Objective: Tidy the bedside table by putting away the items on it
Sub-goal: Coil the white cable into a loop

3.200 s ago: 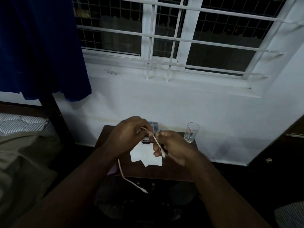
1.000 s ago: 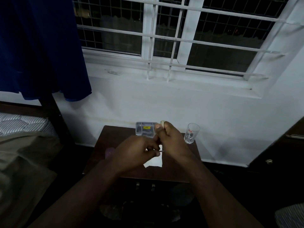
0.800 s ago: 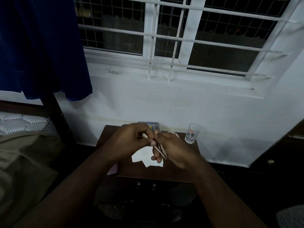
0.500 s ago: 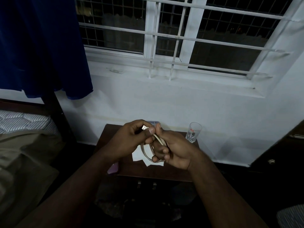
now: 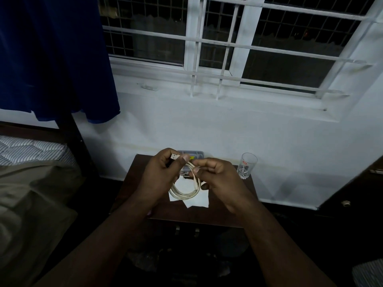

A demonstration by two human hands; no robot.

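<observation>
Room dimly lit; dark outside. White wall [image 5: 207, 131] carries a white-framed window [image 5: 238, 48] fitted with a white grille [image 5: 223, 45]. Blue curtain [image 5: 56, 59] hangs at left. Bed [image 5: 31, 183] with striped mattress [image 5: 29, 149] and dark frame stands left of a dark wooden bedside table [image 5: 134, 183].

Relative to the earliest view, the white cable [image 5: 184, 191], formerly trailing as a loose strand past the front edge of the bedside table [image 5: 132, 183], now hangs as a gathered coil between the hands. The left hand [image 5: 159, 175] now pinches the plug end [image 5: 174, 156], exposed above its fingers, while the right hand [image 5: 215, 177] has shifted to pinch the coil's top.
</observation>
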